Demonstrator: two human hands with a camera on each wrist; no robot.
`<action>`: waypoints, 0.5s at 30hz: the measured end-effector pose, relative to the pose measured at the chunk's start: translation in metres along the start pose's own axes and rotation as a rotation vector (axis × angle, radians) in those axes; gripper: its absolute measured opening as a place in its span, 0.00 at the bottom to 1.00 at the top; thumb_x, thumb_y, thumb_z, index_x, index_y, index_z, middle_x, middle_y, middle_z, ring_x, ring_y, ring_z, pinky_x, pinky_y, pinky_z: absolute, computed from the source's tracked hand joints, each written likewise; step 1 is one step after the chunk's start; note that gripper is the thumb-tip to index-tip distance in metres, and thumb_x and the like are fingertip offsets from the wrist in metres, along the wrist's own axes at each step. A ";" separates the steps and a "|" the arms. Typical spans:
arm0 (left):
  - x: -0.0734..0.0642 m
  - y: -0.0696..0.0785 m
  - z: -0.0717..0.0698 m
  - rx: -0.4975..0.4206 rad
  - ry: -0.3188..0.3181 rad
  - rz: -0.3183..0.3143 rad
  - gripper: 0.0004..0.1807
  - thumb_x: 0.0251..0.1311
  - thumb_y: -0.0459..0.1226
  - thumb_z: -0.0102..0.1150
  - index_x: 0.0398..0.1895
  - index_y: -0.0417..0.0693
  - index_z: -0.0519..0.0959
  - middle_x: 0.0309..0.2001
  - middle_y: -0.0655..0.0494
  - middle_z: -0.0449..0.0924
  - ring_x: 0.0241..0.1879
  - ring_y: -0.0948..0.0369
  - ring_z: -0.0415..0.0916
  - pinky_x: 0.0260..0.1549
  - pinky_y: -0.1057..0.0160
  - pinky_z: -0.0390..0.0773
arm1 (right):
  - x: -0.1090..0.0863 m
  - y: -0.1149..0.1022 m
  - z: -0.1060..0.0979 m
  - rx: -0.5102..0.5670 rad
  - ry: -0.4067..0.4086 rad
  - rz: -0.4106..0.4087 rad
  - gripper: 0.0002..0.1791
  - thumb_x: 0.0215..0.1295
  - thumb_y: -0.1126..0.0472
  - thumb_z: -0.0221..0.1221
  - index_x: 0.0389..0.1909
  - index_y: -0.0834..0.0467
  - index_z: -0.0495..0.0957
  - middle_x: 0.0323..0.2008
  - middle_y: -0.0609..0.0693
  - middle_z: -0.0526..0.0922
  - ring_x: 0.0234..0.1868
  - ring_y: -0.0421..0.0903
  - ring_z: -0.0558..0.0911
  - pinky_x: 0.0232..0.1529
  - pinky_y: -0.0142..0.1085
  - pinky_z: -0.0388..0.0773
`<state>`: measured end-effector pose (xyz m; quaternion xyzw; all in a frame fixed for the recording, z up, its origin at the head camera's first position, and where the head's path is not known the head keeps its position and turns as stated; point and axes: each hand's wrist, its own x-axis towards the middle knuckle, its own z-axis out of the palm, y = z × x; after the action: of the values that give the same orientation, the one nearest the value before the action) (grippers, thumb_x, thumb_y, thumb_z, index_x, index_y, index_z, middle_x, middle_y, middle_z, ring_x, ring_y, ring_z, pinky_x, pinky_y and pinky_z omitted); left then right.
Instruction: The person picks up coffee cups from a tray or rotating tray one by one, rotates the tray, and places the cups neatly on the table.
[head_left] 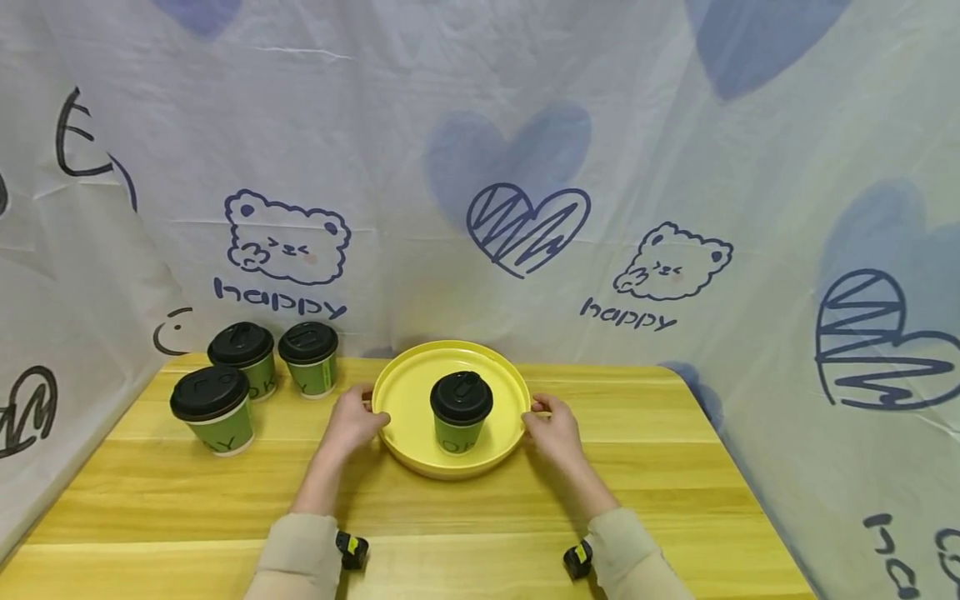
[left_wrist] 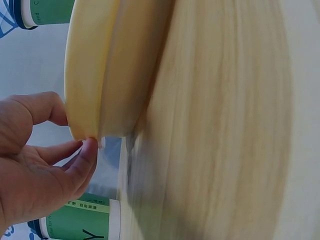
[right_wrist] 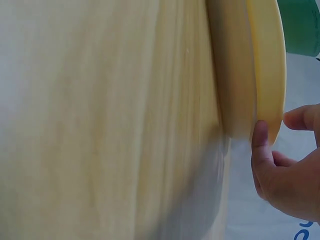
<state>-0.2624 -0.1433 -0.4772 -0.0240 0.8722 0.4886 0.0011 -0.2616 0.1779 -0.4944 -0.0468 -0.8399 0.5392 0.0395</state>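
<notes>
A round yellow tray (head_left: pixel 405 408) with a raised rim sits on the wooden table, and a lidded green paper coffee cup (head_left: pixel 459 421) stands upright on it. My left hand (head_left: pixel 354 422) pinches the tray's left rim between thumb and fingers. On the opposite side, my right hand (head_left: pixel 553 429) grips the right rim the same way. Close up in the left wrist view, the thumb and fingertips meet the tray wall (left_wrist: pixel 87 75) near its upper edge. The right wrist view shows fingertips on the upper band of the tray (right_wrist: pixel 270 70), above a seam and a lower yellow section.
Three more green cups with black lids stand at the back left: a front cup (head_left: pixel 217 417), one behind it (head_left: pixel 243 354), and another (head_left: pixel 311 358) near my left hand. A printed white cloth (head_left: pixel 405 167) hangs behind the wooden table (head_left: pixel 637 475).
</notes>
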 end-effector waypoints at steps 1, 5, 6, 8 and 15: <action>0.001 -0.001 0.000 -0.001 -0.001 -0.004 0.36 0.55 0.26 0.59 0.70 0.23 0.66 0.64 0.27 0.74 0.59 0.41 0.76 0.56 0.49 0.80 | 0.001 0.000 -0.001 -0.016 -0.004 -0.002 0.29 0.68 0.66 0.57 0.69 0.72 0.69 0.55 0.62 0.78 0.49 0.53 0.83 0.42 0.35 0.82; 0.006 -0.003 -0.001 -0.011 -0.002 -0.013 0.36 0.56 0.27 0.58 0.70 0.24 0.66 0.65 0.27 0.73 0.59 0.41 0.76 0.56 0.49 0.80 | 0.002 0.000 -0.003 -0.042 -0.018 0.001 0.29 0.69 0.64 0.56 0.70 0.70 0.69 0.56 0.61 0.78 0.51 0.55 0.83 0.42 0.36 0.81; 0.007 -0.003 -0.001 -0.013 -0.002 -0.011 0.35 0.56 0.27 0.58 0.70 0.24 0.67 0.64 0.27 0.74 0.59 0.41 0.76 0.56 0.49 0.80 | 0.002 0.000 -0.003 -0.039 -0.022 -0.003 0.29 0.69 0.64 0.56 0.70 0.71 0.69 0.56 0.61 0.78 0.51 0.55 0.83 0.41 0.36 0.81; 0.010 -0.004 -0.001 -0.016 -0.003 -0.002 0.34 0.56 0.26 0.58 0.69 0.23 0.67 0.64 0.27 0.74 0.59 0.40 0.76 0.57 0.48 0.80 | 0.003 0.000 -0.003 -0.030 -0.022 -0.009 0.29 0.68 0.65 0.56 0.69 0.72 0.69 0.56 0.62 0.78 0.50 0.53 0.83 0.40 0.35 0.81; 0.015 -0.004 -0.004 -0.036 -0.025 0.005 0.35 0.58 0.26 0.57 0.70 0.22 0.65 0.65 0.25 0.72 0.62 0.38 0.75 0.60 0.45 0.78 | 0.002 0.003 -0.001 -0.003 -0.040 -0.028 0.30 0.63 0.70 0.57 0.68 0.73 0.71 0.54 0.64 0.79 0.48 0.52 0.84 0.41 0.34 0.84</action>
<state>-0.2767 -0.1491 -0.4789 -0.0158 0.8632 0.5044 0.0104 -0.2635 0.1800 -0.4965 -0.0243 -0.8421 0.5380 0.0302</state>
